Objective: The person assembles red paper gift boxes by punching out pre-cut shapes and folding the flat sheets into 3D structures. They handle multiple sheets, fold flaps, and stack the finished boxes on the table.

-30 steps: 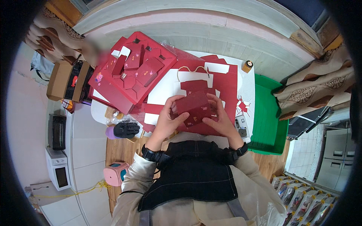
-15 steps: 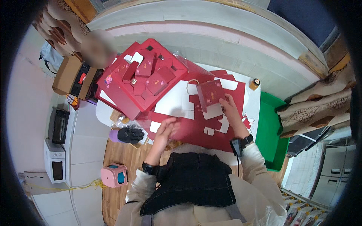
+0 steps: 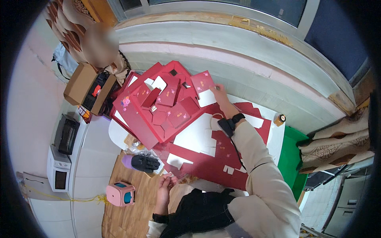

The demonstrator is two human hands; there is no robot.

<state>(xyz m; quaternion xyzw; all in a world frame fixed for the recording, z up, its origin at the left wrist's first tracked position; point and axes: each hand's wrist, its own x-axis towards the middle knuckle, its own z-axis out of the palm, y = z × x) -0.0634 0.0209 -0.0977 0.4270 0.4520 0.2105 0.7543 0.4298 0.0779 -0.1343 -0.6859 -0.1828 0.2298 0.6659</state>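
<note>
My right hand reaches to the far side of the table, its fingers shut on a small red cardboard box with a flower print and a white flap. This box is at the right corner of a large red tray-like box. Inside the tray lie similar small red boxes, some tilted, and white flaps. My left hand hangs near the table's front edge, fingers loosely curled and apart, with nothing visible in them. Flat red and white cardboard sheets cover the table in front of me.
A black glove with a purple cuff is at the table's left edge. A small jar stands at the right, beside a green bin. An open brown carton is at far left, and a pink stool stands on the floor.
My right hand has carried the small red box away from me and left, up to the large tray. My left hand has drawn back toward me. The head view has shifted.
</note>
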